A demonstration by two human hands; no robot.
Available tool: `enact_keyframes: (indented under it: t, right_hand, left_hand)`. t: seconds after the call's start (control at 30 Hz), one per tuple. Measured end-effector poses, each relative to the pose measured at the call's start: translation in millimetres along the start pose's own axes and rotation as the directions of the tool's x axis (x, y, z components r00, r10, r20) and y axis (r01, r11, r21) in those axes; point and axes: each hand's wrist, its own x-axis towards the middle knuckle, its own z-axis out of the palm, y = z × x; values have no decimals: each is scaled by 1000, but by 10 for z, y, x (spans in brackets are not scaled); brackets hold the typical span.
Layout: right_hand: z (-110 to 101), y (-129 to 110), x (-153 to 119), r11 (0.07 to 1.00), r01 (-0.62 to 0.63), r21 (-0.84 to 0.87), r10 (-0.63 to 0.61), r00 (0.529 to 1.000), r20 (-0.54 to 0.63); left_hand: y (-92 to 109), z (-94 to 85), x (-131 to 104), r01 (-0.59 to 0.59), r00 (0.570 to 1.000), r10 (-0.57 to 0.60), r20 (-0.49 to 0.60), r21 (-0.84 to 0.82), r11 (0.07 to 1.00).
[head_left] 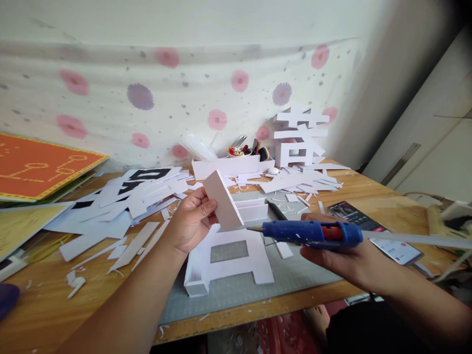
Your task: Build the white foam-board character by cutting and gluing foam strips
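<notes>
My left hand pinches a white foam-board strip, tilted on edge above a large white foam-board letter piece that lies on the grey cutting mat. My right hand grips a blue glue gun with an orange trigger. The gun's metal tip points left and nearly touches the strip's lower edge. A clear glue stick sticks out of the gun's back toward the right.
White foam-board offcuts litter the wooden table. A white box of tools and a standing foam character sit at the back by a flowered cloth. A phone lies right, orange boards lie left.
</notes>
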Motion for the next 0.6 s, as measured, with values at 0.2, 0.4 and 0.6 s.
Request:
enact_keyframes:
  t: [0.2,0.4,0.6]
  right_hand:
    - [5,107,-4,995,-40,90,44,998,-43]
    - [-395,231,-153,947,-152,283,238,923,-303]
    - [-1176,333,-334,959,-156,237,279,671,-687]
  left_hand:
    - [37,37,7,19,998,-20,-53,-20,1000]
    - [68,67,19,-5,991,-2,-135,-52,999]
    - [64,50,50,-44,986,53,-159,63,997]
